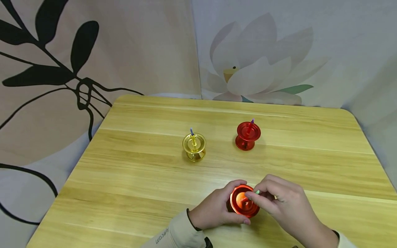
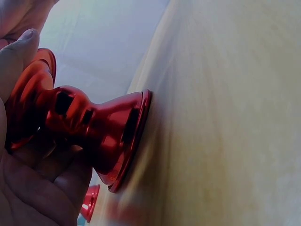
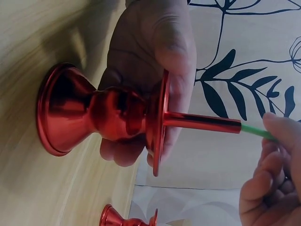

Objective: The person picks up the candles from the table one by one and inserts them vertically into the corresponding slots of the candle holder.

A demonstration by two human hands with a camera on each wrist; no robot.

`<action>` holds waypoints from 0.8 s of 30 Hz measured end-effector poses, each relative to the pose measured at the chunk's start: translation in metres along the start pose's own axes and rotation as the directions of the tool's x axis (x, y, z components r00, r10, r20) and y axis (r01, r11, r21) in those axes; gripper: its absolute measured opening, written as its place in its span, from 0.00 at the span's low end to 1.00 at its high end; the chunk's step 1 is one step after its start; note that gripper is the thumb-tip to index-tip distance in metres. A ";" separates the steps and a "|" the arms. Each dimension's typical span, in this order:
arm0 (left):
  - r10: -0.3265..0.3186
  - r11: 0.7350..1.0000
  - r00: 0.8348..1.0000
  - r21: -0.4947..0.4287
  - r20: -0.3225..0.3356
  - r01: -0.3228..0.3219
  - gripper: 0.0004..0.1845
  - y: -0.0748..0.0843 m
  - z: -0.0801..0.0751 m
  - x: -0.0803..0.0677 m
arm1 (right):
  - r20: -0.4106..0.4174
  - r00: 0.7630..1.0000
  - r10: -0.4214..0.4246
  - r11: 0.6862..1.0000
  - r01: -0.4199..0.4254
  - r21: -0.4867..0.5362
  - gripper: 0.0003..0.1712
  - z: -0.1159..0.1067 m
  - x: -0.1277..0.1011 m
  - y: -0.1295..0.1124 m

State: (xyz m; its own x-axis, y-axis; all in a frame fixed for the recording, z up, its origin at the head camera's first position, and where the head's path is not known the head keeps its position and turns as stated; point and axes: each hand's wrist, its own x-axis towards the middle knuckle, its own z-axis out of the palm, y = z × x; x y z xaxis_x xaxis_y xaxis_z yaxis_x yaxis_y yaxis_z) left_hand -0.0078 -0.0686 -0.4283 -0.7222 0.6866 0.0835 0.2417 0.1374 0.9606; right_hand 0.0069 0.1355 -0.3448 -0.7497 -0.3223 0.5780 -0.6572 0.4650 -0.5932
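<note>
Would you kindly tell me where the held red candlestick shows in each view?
Head: red candlestick at bottom centre, between both hands.
Left wrist: left half, base on the table.
Right wrist: left-centre, lying sideways in frame.
Shared landmark: the other red candlestick.

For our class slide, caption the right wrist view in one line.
Left hand steadies red candle holder on table; right hand pinches green candle.

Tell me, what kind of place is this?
Probably a home-like room or small staged set: a light wooden table against floral fabric backdrops, with red and gold candle holders standing on it.
</note>
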 end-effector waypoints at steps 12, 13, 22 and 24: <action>-0.003 1.000 1.000 -0.012 0.009 0.003 0.43 0.000 0.000 0.001 | 0.017 1.000 0.020 1.000 -0.020 0.015 0.12 0.003 -0.001 -0.001; -0.004 1.000 1.000 -0.013 0.009 0.004 0.43 0.000 0.000 0.001 | 0.022 0.999 0.028 1.000 -0.028 0.012 0.12 0.003 -0.002 -0.001; -0.019 1.000 1.000 -0.022 0.011 0.019 0.43 -0.001 0.000 0.000 | 0.065 0.996 0.062 0.998 -0.062 0.004 0.11 0.006 -0.007 0.002; -0.020 1.000 1.000 -0.022 0.011 0.020 0.43 -0.001 0.000 0.000 | 0.072 0.996 0.059 0.998 -0.060 0.009 0.11 0.007 -0.008 0.003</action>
State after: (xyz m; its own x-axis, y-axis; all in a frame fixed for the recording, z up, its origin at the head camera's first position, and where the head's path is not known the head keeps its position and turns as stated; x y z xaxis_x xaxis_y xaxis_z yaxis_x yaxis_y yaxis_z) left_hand -0.0084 -0.0687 -0.4288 -0.7199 0.6913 0.0618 0.2133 0.1356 0.9675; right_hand 0.0108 0.1337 -0.3552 -0.7908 -0.3526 0.5003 -0.6119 0.4759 -0.6318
